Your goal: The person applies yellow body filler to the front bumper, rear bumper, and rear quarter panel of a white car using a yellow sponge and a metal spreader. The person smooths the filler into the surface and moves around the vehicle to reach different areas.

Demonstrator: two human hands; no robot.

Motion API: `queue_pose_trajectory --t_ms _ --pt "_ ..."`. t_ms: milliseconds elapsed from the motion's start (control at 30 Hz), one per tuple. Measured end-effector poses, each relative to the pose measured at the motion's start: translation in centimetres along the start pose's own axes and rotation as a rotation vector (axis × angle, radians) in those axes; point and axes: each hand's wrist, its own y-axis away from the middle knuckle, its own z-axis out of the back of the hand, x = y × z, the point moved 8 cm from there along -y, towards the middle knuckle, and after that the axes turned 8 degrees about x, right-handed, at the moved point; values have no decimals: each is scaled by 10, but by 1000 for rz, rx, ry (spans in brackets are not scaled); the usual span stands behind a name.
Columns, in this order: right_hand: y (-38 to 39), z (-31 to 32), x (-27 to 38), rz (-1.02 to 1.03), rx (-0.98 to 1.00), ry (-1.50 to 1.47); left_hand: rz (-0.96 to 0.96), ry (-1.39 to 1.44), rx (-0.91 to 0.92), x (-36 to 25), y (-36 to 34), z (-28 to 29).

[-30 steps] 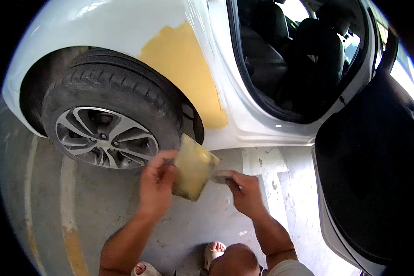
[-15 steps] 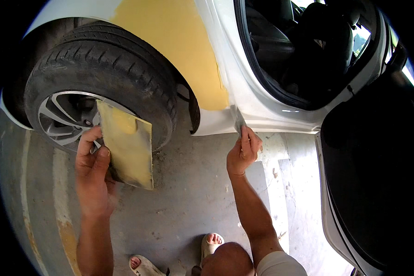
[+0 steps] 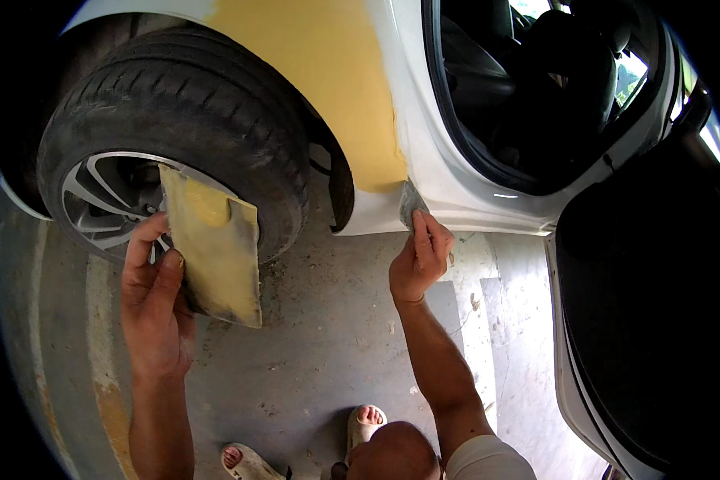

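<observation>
My left hand (image 3: 158, 300) is closed on the left edge of a flat mixing board (image 3: 220, 268), smeared with yellow body filler and carrying a thicker dab (image 3: 206, 204) near its top. The board is held up in front of the wheel. In my right hand (image 3: 421, 256), a grey putty knife (image 3: 412, 206) is pinched between thumb and fingers. Its blade touches the white car body at the lower right corner of a broad yellow filler patch (image 3: 328, 72). That patch covers the panel between the wheel arch and the door opening.
A black tire (image 3: 176, 112) with a silver alloy rim (image 3: 96, 172) stands left of the patch. At right hangs an open car door (image 3: 648, 320), beside the doorway with dark seats (image 3: 476, 76). Below is a grey floor (image 3: 320, 320) with worn stripes; my sandalled feet (image 3: 364, 420) rest there.
The putty knife has turned, so more of its flat blade shows, still at the patch's lower corner. My left hand and the board have shifted slightly left. The view has moved a little.
</observation>
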Motion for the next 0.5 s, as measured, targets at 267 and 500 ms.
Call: queue_pose_trajectory --t_ms 267,500 --pt "-23 0 21 61 0 -39 -67 24 1 -13 0 -1" --pt "-51 0 44 119 -1 -41 -86 44 10 -28 -2 -1"
